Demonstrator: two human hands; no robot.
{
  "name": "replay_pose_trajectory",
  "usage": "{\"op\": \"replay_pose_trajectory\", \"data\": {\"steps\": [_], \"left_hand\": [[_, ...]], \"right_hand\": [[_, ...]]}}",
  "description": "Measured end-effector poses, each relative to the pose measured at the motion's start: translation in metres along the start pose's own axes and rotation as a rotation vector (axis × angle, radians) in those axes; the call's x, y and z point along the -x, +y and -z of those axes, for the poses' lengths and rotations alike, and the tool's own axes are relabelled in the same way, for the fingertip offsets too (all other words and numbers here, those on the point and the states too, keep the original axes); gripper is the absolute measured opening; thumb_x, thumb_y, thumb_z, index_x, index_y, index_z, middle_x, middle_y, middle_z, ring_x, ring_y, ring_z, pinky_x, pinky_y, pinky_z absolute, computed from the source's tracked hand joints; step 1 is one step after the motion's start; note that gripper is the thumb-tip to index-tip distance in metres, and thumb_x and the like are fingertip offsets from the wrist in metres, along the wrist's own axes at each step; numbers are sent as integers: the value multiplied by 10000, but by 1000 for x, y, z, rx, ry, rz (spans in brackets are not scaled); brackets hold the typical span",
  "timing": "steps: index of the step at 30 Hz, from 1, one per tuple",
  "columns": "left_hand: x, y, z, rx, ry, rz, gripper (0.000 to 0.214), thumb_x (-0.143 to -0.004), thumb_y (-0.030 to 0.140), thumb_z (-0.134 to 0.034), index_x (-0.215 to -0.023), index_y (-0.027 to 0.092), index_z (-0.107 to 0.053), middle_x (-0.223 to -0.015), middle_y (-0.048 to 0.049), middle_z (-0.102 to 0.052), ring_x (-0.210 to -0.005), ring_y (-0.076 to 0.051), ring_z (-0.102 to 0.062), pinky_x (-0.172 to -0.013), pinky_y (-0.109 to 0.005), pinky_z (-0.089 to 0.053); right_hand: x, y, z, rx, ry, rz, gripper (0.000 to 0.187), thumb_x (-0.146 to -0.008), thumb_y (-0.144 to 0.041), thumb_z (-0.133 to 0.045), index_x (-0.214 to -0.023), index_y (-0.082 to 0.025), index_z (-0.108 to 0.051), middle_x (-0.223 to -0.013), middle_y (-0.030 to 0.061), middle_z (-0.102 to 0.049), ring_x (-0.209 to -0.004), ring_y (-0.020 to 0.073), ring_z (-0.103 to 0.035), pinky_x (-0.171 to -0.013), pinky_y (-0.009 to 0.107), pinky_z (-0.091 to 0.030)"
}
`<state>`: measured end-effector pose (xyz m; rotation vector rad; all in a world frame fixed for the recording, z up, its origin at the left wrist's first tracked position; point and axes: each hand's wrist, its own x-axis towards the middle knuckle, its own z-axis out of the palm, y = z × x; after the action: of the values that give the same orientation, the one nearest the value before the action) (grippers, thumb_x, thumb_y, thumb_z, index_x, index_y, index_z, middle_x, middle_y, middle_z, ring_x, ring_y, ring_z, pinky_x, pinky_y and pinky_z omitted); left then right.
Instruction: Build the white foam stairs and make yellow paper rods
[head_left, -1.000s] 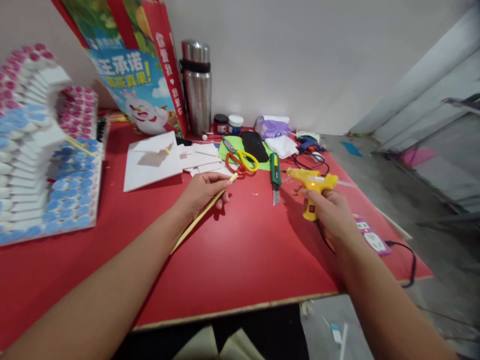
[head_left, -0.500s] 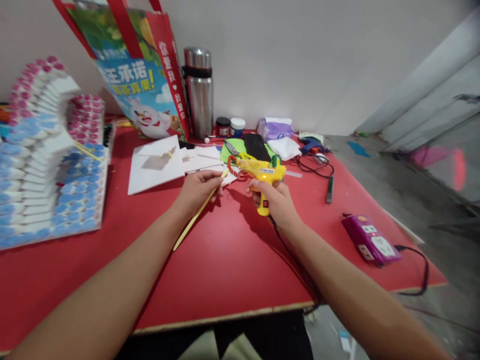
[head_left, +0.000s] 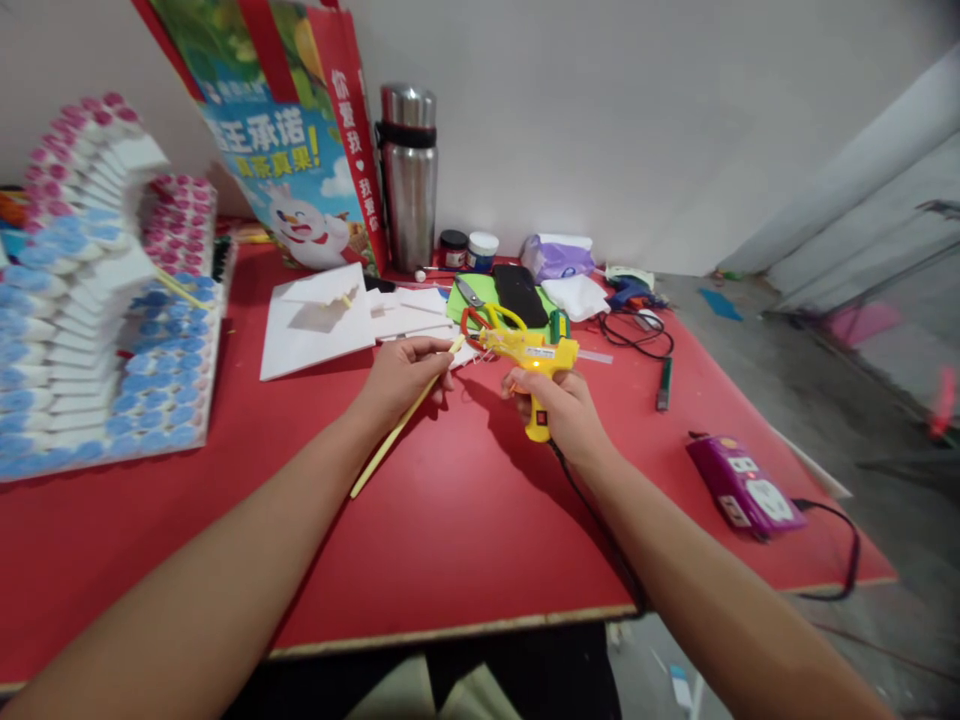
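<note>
My left hand is closed on a thin pale-yellow stick, pinched close to its far end, with the other end slanting down toward me. In my right hand is a yellow hot glue gun, gripped by its handle, its nozzle pointing left toward the stick's tip. A small light glows on the gun's body. Its black cord runs down past my right forearm. Behind the gun lie scissors and a green sheet. Whether the nozzle touches the stick I cannot tell.
White foam board pieces lie behind my left hand. On the left stands a structure with blue and pink rolls. A steel thermos and a printed bag are at the wall. A purple power box sits right, near a cutter.
The view has shifted slightly, so the whole scene sits a little to the right. Both hands keep hold of the stick and the glue gun in nearly the same place.
</note>
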<state>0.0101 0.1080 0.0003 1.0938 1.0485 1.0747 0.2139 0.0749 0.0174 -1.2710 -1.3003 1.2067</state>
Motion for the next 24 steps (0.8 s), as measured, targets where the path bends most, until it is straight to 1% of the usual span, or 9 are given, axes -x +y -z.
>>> {"op": "replay_pose_trajectory", "data": {"steps": [3,8,13,18,24], "left_hand": [[0,0,-1,5,12,6,276,-744,264,-713,-978,119,-695,-564,3,-659,-371,-126,-558,-348,-243,-495],[2,2,-1,-2,3,9,319,-745,272,-709,-1010,96,-693,-576,-1,-660,-380,-140,-565,-336,-265,-504],[2,1,-1,2,-13,1,311,-752,275,-704,-1006,96,-696,-583,-2,-663,-385,-138,-578,-347,-257,-511],[1,1,-1,8,-34,-4,296,-757,282,-716,-992,105,-687,-589,-3,-669,-396,-136,-590,-362,-249,-509],[1,1,-2,22,-37,-6,266,-762,273,-714,-968,108,-675,-582,-4,-669,-392,-135,-585,-361,-247,-507]], "right_hand": [[-1,2,1,18,-1,-5,275,-751,-434,-688,-670,-172,-703,-607,6,-616,-503,103,-466,-467,258,-332],[-1,4,2,23,-17,-8,285,-759,-432,-686,-649,-169,-696,-548,-10,-560,-492,100,-448,-465,257,-307],[-2,6,3,29,-21,-21,294,-765,-434,-682,-645,-166,-695,-526,-23,-517,-477,95,-418,-467,260,-292],[-3,9,4,67,-3,0,285,-761,-424,-681,-636,-169,-694,-564,-10,-548,-507,103,-436,-485,259,-322],[-2,11,3,113,-12,-7,288,-773,-424,-674,-640,-169,-692,-594,2,-587,-490,97,-433,-472,253,-323]]}}
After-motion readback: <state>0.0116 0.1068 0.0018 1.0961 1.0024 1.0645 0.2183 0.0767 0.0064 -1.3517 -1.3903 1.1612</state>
